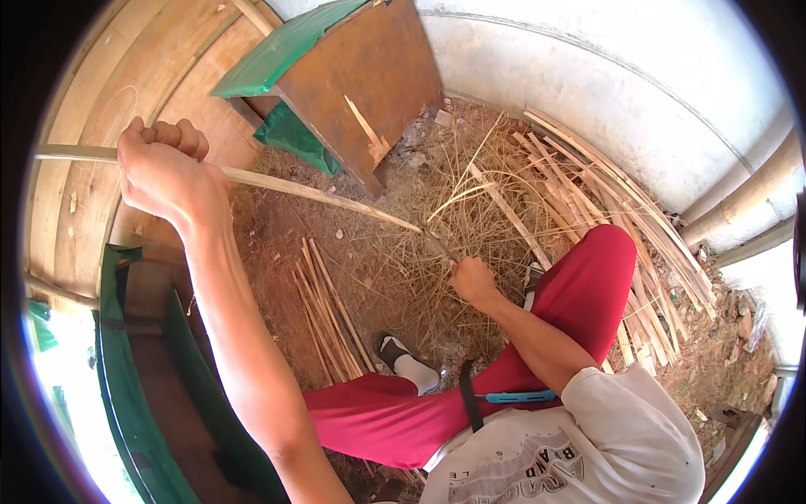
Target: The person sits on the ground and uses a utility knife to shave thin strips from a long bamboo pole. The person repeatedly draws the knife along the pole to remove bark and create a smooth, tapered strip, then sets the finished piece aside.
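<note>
My left hand is raised at the far left, closed round a long pale bamboo strip. One end of the strip sticks out past my fist toward the wall; the other slopes down to the middle. My right hand is closed low in front of my right knee, gripping a knife by a handle hidden in my fingers. Its dark narrow blade meets the strip's lower end. Beside this meeting point a thin pale sliver juts up and to the right.
Tangled bamboo shavings cover the ground between my feet. A split strip bundle lies left, a bigger strip pile right along the white wall. A brown wooden box with green sheeting stands ahead; a green-edged trough stands left.
</note>
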Available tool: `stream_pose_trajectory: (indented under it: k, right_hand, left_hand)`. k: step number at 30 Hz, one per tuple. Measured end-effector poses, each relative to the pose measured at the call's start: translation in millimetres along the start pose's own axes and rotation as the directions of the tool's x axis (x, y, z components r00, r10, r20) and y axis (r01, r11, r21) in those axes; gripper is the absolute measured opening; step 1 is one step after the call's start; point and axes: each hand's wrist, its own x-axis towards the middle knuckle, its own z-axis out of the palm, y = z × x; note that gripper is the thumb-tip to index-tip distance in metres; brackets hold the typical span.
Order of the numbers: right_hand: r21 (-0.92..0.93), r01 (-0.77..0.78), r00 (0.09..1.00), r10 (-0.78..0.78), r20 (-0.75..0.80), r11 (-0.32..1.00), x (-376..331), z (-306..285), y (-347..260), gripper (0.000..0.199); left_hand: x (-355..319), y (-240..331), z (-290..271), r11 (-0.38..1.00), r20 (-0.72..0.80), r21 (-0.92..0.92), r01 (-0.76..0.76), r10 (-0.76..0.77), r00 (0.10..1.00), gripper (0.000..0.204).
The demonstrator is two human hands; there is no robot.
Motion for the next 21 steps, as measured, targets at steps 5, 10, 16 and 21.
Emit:
stream_pose_trajectory:
  k: [5, 10, 16, 21]
  right_hand:
    - [0.023, 0.18, 0.98, -0.177, -0.093, 0.983, -24, -13, -34, 0.041]
    - [0.037, -0.085, 0.991, 0.081, 0.106, 0.996, -10, 40, 75, 0.041]
    - [-0.029, -0.076, 0.988, 0.079, 0.13, 0.997, -3, 11, 41, 0.042]
    - [0.008, 0.075, 0.995, -0.075, 0.058, 0.997, -22, -14, -18, 0.041]
  left_hand:
    - [-2, -3, 0, 0.998, -0.041, 0.057, 0.005, -0.003, 0.999, 0.035]
    - [-1, -3, 14, 1.0, -0.009, 0.005, 0.029, -0.029, 1.0, 0.035]
    - [-4, -1, 3, 0.998, -0.01, 0.052, 0.021, -0.02, 1.0, 0.034]
    - [4, -5, -8, 0.999, 0.015, 0.05, 0.004, -0.005, 1.0, 0.032]
